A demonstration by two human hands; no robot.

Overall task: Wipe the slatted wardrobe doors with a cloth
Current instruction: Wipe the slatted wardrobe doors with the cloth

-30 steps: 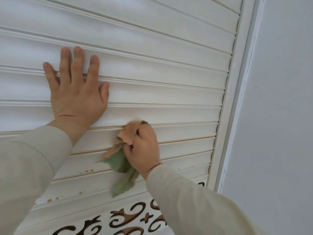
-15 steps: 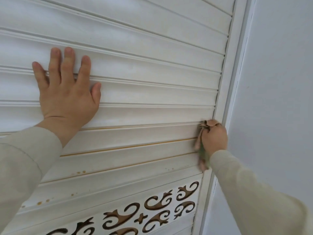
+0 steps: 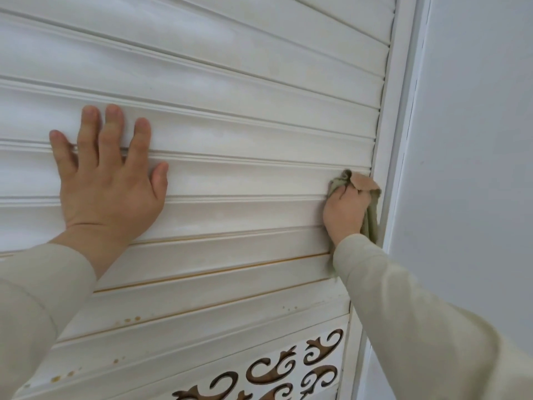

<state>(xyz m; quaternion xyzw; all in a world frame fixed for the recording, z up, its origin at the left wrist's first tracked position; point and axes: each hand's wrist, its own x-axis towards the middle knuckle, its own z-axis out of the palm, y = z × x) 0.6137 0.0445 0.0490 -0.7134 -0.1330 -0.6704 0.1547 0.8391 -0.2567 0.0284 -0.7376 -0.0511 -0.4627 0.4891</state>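
cloth (image 3: 372,209) bunched in right hand (image 3: 344,215) at slatted door (image 3: 230,140) right edge; left hand (image 3: 109,180) flat, spread.

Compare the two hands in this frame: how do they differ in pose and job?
The left hand lies flat with fingers spread on the slats; the right hand is curled, gripping the cloth. The left hand sits mid-door, the right hand at the door frame. Both wear beige sleeves.
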